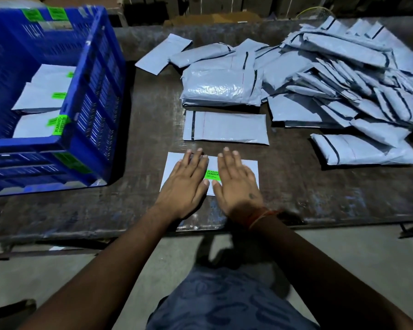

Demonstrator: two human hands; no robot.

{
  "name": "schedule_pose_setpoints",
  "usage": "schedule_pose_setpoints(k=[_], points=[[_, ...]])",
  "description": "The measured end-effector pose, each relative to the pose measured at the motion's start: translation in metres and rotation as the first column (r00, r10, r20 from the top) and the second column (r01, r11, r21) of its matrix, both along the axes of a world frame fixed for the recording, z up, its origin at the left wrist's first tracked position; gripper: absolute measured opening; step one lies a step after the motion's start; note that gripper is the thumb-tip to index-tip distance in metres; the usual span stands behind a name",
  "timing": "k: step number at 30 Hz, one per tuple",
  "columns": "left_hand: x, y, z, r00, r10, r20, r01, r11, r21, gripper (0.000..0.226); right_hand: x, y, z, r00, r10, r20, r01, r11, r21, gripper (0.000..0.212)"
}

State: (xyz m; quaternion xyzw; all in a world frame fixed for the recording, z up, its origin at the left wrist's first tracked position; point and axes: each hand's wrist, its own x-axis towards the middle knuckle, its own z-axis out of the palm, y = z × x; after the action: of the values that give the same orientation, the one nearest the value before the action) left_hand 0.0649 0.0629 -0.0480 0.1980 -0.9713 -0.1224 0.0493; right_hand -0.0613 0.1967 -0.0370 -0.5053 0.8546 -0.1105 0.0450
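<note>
Fingers straight and close together, I see my left hand and right hand pressed flat on a grey poly mailer near the table's front edge. Its long axis runs left to right. The hands cover most of it. The green barcode label between them is partly hidden.

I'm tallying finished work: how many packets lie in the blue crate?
3: the back packet in the blue crate, the middle packet, and the front packet by the near wall. Others may be hidden beneath them.
</note>
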Motion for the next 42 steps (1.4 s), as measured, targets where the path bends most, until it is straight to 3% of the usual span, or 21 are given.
schedule_pose_setpoints(k=[5,15,18,22,26,30,33,38,40,42], points=[[0.014,-0.008,-0.006,0.999,0.027,0.024,-0.026,0.999,-0.025,0.061,-0.006,0.007,-0.018,0.999,0.009,0.032,-0.011,0.997,0.074,0.076],[0.030,-0.033,0.005,0.981,0.182,0.064,-0.182,0.983,-0.011,0.065,-0.028,0.026,-0.008,0.983,-0.186,-0.001,0.185,0.977,0.102,0.079],[0.010,-0.013,0.008,0.997,0.078,0.008,-0.078,0.997,0.028,0.063,-0.009,0.010,-0.001,0.995,-0.095,0.034,0.093,0.994,0.049,0.075],[0.008,-0.001,-0.002,0.998,0.023,0.060,-0.023,1.000,-0.006,0.061,0.005,0.009,-0.013,0.999,-0.017,0.042,0.013,0.996,0.093,0.076],[0.024,-0.014,-0.004,0.973,0.225,0.054,-0.223,0.974,-0.041,0.058,-0.008,0.025,-0.015,0.983,-0.183,0.010,0.182,0.981,0.073,0.075],[0.024,-0.010,0.011,0.850,0.518,-0.097,-0.512,0.855,0.088,0.045,-0.010,0.025,0.003,0.918,-0.394,0.033,0.392,0.918,0.053,0.068],[0.015,-0.003,0.022,0.794,0.602,-0.085,-0.576,0.789,0.213,0.047,-0.017,0.013,0.009,0.903,-0.403,0.149,0.391,0.915,0.106,0.067],[0.005,-0.015,0.034,0.738,0.675,-0.003,-0.599,0.658,0.456,0.046,-0.035,0.010,0.013,0.727,-0.404,0.555,0.484,0.875,0.002,0.066],[0.005,-0.022,0.035,0.729,0.684,-0.029,-0.587,0.646,0.488,0.035,-0.039,0.012,0.015,0.595,-0.376,0.710,0.584,0.810,-0.060,0.060],[0.003,-0.028,0.038,0.718,0.696,-0.011,-0.537,0.564,0.627,0.027,-0.043,0.013,0.019,0.412,-0.284,0.866,0.665,0.744,-0.072,0.053]])
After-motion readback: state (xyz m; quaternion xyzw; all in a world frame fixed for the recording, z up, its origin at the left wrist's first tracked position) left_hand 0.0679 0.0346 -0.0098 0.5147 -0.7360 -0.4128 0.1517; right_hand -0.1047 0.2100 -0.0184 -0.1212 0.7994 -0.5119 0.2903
